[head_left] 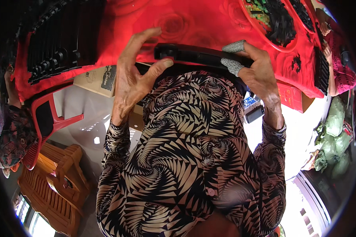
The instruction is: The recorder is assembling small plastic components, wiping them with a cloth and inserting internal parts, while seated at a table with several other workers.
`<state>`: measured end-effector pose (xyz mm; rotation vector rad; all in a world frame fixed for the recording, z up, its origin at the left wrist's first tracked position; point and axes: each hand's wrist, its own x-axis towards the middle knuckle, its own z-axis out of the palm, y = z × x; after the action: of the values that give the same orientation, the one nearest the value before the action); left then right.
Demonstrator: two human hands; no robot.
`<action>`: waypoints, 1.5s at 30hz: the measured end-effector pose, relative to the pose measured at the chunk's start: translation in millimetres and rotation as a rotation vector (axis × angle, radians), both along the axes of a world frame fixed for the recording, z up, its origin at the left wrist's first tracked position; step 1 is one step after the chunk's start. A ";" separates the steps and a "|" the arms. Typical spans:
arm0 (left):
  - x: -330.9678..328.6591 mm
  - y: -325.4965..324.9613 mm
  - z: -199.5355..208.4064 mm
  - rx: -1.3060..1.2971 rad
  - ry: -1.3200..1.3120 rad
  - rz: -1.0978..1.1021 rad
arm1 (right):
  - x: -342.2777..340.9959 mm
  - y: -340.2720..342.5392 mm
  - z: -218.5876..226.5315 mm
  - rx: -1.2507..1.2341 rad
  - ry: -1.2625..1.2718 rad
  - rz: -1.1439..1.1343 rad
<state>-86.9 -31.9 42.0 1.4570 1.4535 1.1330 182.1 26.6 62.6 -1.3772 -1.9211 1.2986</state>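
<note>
A long, narrow black plastic piece (pixel 197 54) is held crosswise in front of my body, above the near edge of the red table. My right hand (pixel 262 70) grips its right end between thumb and forefinger, both wrapped in grey finger covers (pixel 234 46). Around the left end, my left hand (pixel 135 75) is spread, forefinger stretched out past the far side and thumb just at the near side. Whether that thumb touches the piece I cannot tell. The piece's right tip is hidden by my right hand.
Rows of similar black pieces (pixel 59 43) lie on the red tablecloth (pixel 174 25) at left. A red-rimmed tray (pixel 261 37) at right holds small black and yellow-green parts. Other people sit at both sides. A red chair (pixel 53 118) and cardboard box (pixel 95 81) stand left.
</note>
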 end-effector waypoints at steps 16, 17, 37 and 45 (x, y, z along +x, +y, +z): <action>16.8 2.4 -28.4 -0.055 -0.539 0.004 | 6.0 -3.2 -19.5 -0.156 0.343 0.007; 16.9 1.8 -27.4 -0.075 -0.528 0.017 | 6.4 -2.4 -21.8 -0.139 0.346 0.013; 29.8 -6.2 -17.0 -0.001 -0.190 -0.058 | -19.3 -12.7 -15.6 0.339 -0.253 0.299; 40.3 -1.5 -8.9 0.080 -0.152 -0.061 | -13.9 -12.9 -21.6 0.253 -0.192 0.244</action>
<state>-46.6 -33.4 33.0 1.4268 1.2633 1.2484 168.2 13.7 41.0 -1.2057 -2.3525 1.0094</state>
